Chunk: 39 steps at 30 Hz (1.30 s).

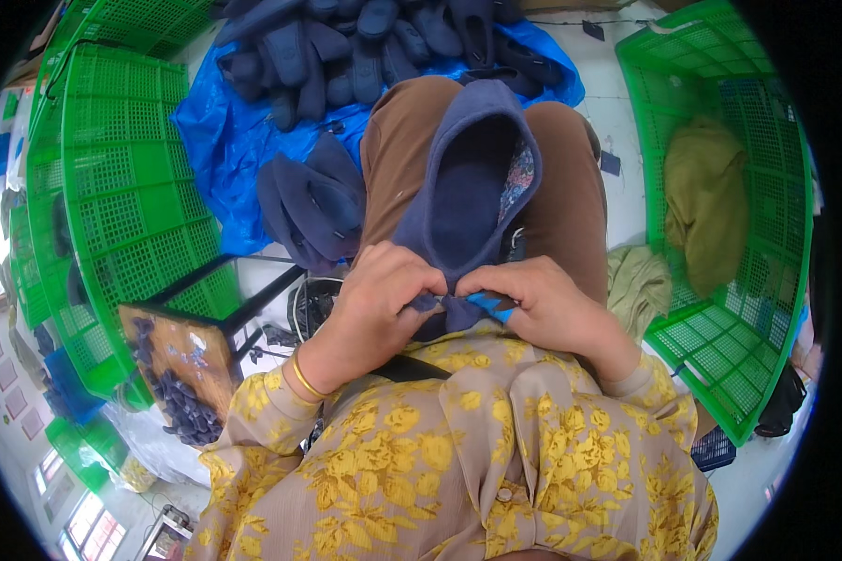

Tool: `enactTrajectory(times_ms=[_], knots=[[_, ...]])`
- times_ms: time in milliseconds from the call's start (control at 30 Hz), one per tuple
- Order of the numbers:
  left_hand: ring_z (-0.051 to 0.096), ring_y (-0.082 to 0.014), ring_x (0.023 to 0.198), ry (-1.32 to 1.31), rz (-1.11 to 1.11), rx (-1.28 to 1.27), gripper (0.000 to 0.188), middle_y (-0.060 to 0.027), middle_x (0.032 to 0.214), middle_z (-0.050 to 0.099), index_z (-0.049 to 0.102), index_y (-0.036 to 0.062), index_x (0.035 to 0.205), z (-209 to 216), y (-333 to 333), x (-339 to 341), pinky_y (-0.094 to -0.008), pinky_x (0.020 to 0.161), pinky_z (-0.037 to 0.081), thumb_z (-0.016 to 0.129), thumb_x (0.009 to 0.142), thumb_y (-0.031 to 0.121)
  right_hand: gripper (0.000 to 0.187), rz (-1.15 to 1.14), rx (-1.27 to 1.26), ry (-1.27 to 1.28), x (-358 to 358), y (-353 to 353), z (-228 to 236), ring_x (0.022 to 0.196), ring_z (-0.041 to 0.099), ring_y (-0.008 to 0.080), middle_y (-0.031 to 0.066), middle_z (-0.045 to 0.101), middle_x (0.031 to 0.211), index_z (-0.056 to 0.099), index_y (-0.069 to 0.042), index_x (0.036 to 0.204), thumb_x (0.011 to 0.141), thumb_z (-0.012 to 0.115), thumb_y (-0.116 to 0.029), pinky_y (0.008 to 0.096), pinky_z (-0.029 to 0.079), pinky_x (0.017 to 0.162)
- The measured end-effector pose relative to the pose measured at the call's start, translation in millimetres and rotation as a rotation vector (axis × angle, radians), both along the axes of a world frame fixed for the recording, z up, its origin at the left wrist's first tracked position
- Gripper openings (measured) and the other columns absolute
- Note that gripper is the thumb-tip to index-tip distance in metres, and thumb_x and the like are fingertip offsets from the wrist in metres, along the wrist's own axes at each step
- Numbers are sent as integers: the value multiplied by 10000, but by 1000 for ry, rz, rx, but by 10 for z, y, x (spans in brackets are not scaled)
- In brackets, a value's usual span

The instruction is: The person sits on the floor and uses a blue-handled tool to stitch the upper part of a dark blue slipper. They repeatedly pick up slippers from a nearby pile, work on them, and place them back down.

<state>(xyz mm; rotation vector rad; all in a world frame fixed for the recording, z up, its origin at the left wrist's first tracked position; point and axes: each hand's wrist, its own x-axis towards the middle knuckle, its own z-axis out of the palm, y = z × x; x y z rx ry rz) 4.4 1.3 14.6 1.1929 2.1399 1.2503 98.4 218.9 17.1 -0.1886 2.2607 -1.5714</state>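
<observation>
A dark blue fabric slipper with a floral-patterned inner side lies across my lap, its opening facing up. At its near end, my left hand is closed, pinching the slipper's edge between thumb and fingers. Right beside it, my right hand is closed on the same edge, and the two hands almost touch. Something bright blue and dark shows at the right hand's fingers; I cannot tell whether it is a wrapping or a tool. What lies between the fingertips is mostly hidden. More dark blue slippers rest against my left thigh.
Many dark slippers are heaped on a blue plastic sheet ahead. Green crates stand at left; another green crate at right holds olive cloth. A wooden-topped stool bears small dark fabric scraps.
</observation>
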Motion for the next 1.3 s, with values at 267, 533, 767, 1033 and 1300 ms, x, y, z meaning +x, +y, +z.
enactTrajectory(times_ms=[267,533,767,1033,1300], knots=[[558,-257,772,45,27,14,372,-78,844,591,625,52,884,-24,-29,52,-327,650,456,704,571,-135,475,11,42,65,-5,113,135,934,673,339,166,693,1051,654,-28,1119,665,585,94,387,542,818],[563,-259,770,67,0,13,368,-78,847,594,624,48,891,-22,-27,36,-329,656,457,706,577,-126,461,56,59,54,-52,79,187,938,676,342,186,697,1027,682,-16,1096,657,586,89,397,540,826],[580,-261,794,85,-16,26,344,-74,839,605,632,51,881,-23,-22,15,-341,688,465,718,585,-102,451,90,80,66,-58,82,190,930,676,344,192,698,1010,678,-10,1100,666,584,73,404,540,817],[597,-254,806,13,-7,40,303,-62,833,622,646,60,865,-61,-40,-8,-334,701,471,767,613,-57,477,23,-13,37,-17,-34,-24,910,664,355,156,691,1000,626,-63,1129,681,556,86,408,530,782],[611,-249,817,-59,9,55,284,-53,836,640,664,62,860,-82,-53,10,-337,733,474,768,617,-41,503,13,-39,75,36,-40,-75,922,667,345,165,683,1004,609,-63,1152,688,524,110,402,529,774]])
